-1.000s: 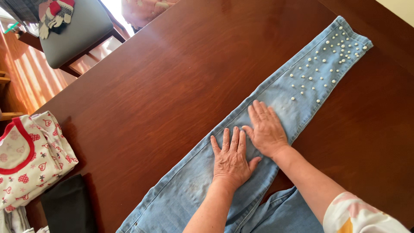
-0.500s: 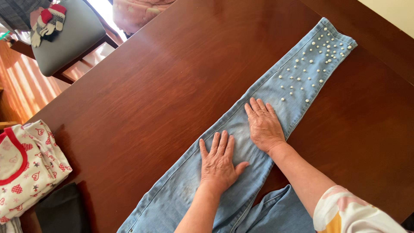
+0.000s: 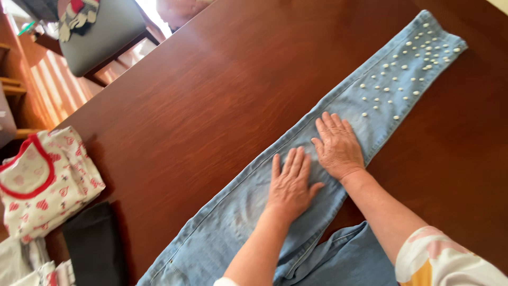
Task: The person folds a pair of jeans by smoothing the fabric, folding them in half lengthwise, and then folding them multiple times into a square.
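Jeans (image 3: 338,114) laid flat on the brown table (image 3: 201,90), light blue denim, leg running from 7 o'clock up to 1 o'clock; hem end at 1 o'clock carries white pearl studs (image 3: 402,74). My left hand (image 3: 291,185) is palm-down mid-leg, fingers straight and close together, thumb out to 3 o'clock, gripping nothing. My right hand (image 3: 338,145) sits just beside it toward 1 o'clock, also flat, fingers slightly fanned, pressing the cloth, nothing clamped. Thumb of left nearly touches the right wrist. Second fold of denim (image 3: 344,259) bunches at 5 o'clock under my right forearm. Outward: folded heart-print garment (image 3: 42,185) at 9 o'clock on the table edge, dark folded cloth (image 3: 95,243) at 8 o'clock, grey chair seat (image 3: 106,32) with gloves (image 3: 76,13) at 11 o'clock. Risk, as I judge it: bunched denim at 5 o'clock could drag and wrinkle the leg if palms slide toward the hem; studs may snag or lift the fabric under a flat palm; polished table is slick, so the whole leg could skate instead of flattening.
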